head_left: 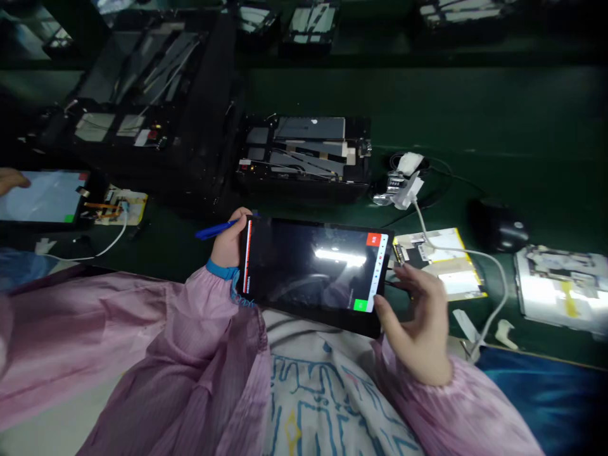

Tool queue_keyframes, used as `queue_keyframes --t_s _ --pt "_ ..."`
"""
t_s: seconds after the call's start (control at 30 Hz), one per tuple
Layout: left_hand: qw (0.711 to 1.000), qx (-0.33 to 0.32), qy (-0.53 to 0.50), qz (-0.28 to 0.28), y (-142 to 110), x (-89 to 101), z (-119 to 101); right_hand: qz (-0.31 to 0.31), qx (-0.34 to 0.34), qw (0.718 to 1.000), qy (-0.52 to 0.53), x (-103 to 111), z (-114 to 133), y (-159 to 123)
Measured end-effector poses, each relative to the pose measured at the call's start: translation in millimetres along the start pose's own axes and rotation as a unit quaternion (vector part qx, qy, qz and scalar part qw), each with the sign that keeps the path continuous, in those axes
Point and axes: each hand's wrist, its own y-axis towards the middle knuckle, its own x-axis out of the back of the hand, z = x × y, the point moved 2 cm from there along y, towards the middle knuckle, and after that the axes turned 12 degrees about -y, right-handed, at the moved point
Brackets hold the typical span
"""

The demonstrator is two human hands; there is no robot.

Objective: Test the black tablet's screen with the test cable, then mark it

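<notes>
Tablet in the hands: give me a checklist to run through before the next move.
1. Both hands on the tablet: ok, left hand on one edge, right hand on the other.
2. Blue pen under control: ok, held in the left hand.
3. Green button and red tag showing on the display: ok.
4. Screen centre readable: not ok, glare covers it.
5. White cable connected to the tablet: cannot tell.
</notes>
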Motion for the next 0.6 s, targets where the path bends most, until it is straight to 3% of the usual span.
queue_keyframes --t_s 0.1,0.43,0.6 --pt "1.000 -0.004 -0.002 0.012 1 0.8 0 0.035 0.003 0.999 0.015 -12 -7 -11" --pt "0.999 -0.021 0.024 0.012 2 -1.5 -2 0.070 0.005 0.995 0.073 -16 -15 -13" --pt "0.996 -0.049 0.069 -0.007 0 3.6 -6 0.035 -0.001 0.991 0.130 -21 -10 -21"
